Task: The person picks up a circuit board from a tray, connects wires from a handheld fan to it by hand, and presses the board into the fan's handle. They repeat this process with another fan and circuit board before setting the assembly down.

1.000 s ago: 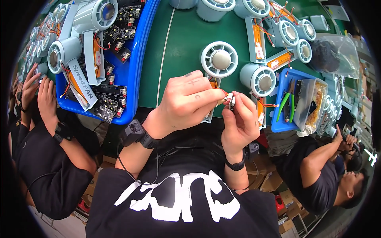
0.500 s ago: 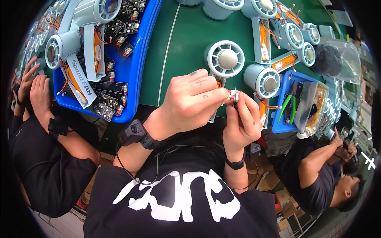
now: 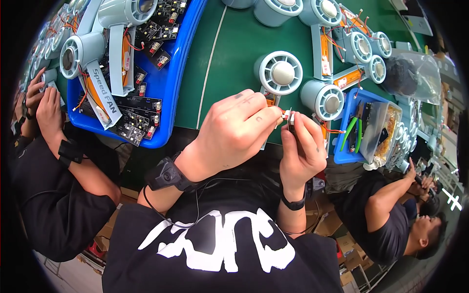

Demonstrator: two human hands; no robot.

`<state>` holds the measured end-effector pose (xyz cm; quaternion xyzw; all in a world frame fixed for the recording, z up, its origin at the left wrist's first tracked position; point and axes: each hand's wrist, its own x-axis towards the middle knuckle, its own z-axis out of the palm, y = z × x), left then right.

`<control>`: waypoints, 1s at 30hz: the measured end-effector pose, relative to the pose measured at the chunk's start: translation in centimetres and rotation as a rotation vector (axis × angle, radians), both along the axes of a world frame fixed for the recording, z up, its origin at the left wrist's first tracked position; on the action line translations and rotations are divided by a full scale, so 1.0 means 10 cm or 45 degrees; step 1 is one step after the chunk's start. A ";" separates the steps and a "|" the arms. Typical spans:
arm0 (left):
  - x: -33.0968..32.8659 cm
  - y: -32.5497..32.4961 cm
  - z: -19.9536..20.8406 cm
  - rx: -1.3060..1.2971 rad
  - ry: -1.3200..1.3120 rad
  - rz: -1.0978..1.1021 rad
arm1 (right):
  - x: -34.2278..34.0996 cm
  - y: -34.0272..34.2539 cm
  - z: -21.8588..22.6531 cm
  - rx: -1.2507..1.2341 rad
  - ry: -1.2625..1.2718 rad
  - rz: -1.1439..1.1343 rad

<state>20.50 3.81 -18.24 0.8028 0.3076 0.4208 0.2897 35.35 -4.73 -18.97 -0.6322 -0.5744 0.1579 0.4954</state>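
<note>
Two hands (image 3: 237, 132) meet between blue trays (image 3: 163, 140), near table's edge (image 3: 186, 127).

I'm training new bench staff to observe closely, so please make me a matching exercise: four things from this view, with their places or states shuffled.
Column one
1. Left hand
2. Right hand
3. Green-handled tool
4. Black circuit boards

Column two
A. Lying in the small blue tray on the right
B. Gripping a small dark part between thumb and fingers
C. Lying in the large blue tray on the left
D. Pinching at a small red-and-white connector

Right pairs: 1-D, 2-B, 3-A, 4-C
</note>
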 end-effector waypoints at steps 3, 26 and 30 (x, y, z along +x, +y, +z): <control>0.01 -0.02 0.02 -0.069 -0.046 -0.006 | -0.02 -0.02 0.01 0.012 -0.001 -0.013; -0.03 0.17 -0.23 0.007 -0.214 -0.137 | 0.06 0.07 -0.12 0.015 0.069 0.082; -0.06 0.17 -0.24 -0.001 -0.157 -0.164 | 0.05 0.09 -0.15 0.018 0.050 0.092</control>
